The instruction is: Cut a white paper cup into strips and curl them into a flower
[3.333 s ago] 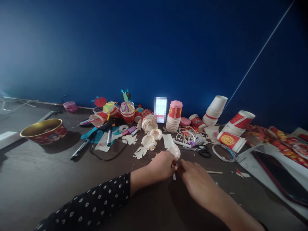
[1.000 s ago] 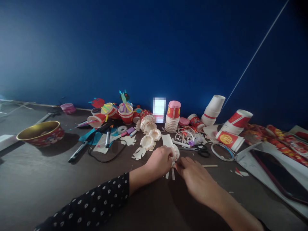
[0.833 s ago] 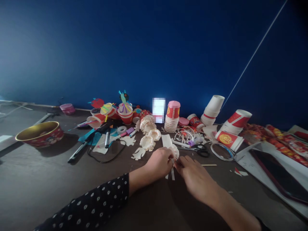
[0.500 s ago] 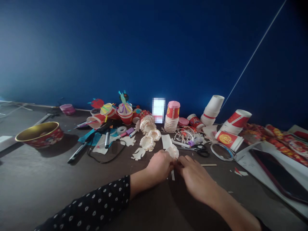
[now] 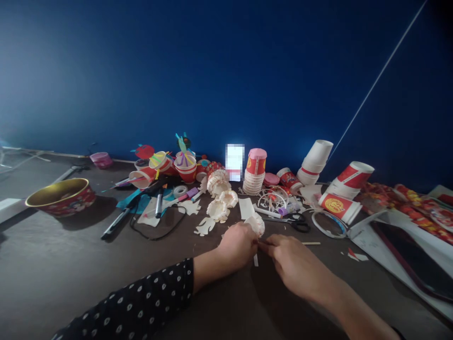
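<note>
My left hand (image 5: 238,243) is closed on a white cupped paper piece (image 5: 256,224) with a scalloped look, which sticks up past its knuckles. My right hand (image 5: 290,257) is closed just to the right, its fingertips reaching toward the left ones; what they pinch, if anything, is too small to make out. Below the fingers a narrow white paper strip (image 5: 255,260) shows. Similar white cupped paper pieces (image 5: 217,209) sit beyond my left hand, beside a cut scrap of paper (image 5: 204,227). Black-handled scissors (image 5: 300,224) lie beyond my right hand.
Stacked paper cups (image 5: 254,182) stand at the back, with more cup stacks (image 5: 312,163) to the right. A gold-lined red bowl (image 5: 63,200) is at left, near markers (image 5: 116,223) and a tape roll (image 5: 180,191). A phone (image 5: 415,257) lies at right beside a wire ring (image 5: 329,224).
My right hand has shifted slightly right, its fingertips drawing a little away from the left hand. The left hand keeps its hold on the paper piece. The whole view has moved slightly.
</note>
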`<state>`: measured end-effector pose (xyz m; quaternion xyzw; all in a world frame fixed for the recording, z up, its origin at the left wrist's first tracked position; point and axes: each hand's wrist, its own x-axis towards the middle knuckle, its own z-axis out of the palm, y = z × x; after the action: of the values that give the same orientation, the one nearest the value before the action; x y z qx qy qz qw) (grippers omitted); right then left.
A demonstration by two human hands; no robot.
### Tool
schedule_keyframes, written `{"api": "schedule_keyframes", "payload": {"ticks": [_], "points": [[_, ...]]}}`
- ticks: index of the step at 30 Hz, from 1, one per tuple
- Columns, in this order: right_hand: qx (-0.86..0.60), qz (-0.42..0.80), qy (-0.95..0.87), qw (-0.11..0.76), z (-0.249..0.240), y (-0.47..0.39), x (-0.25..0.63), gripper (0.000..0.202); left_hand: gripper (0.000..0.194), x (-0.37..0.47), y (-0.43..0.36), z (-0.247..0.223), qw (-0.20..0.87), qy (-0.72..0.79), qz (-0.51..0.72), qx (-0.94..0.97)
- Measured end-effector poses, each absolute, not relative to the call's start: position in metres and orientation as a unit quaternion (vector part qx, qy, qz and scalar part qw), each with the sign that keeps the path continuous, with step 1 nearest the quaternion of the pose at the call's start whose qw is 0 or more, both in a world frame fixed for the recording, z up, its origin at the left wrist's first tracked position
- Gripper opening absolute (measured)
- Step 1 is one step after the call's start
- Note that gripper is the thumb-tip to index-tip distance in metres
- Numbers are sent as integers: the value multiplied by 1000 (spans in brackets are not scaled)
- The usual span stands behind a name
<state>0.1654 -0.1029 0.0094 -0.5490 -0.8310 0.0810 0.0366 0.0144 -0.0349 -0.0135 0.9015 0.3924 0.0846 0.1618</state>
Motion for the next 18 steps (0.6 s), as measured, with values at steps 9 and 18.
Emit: {"api": "schedule_keyframes", "payload": {"ticks": [9, 18], "points": [[-551, 3, -834, -23, 12, -106, 154, 32, 17, 11, -34, -17, 188, 379, 121, 898], [-561, -7, -827, -37, 12, -105, 152, 31, 24, 11, -32, -16, 197, 415, 159, 874]]}}
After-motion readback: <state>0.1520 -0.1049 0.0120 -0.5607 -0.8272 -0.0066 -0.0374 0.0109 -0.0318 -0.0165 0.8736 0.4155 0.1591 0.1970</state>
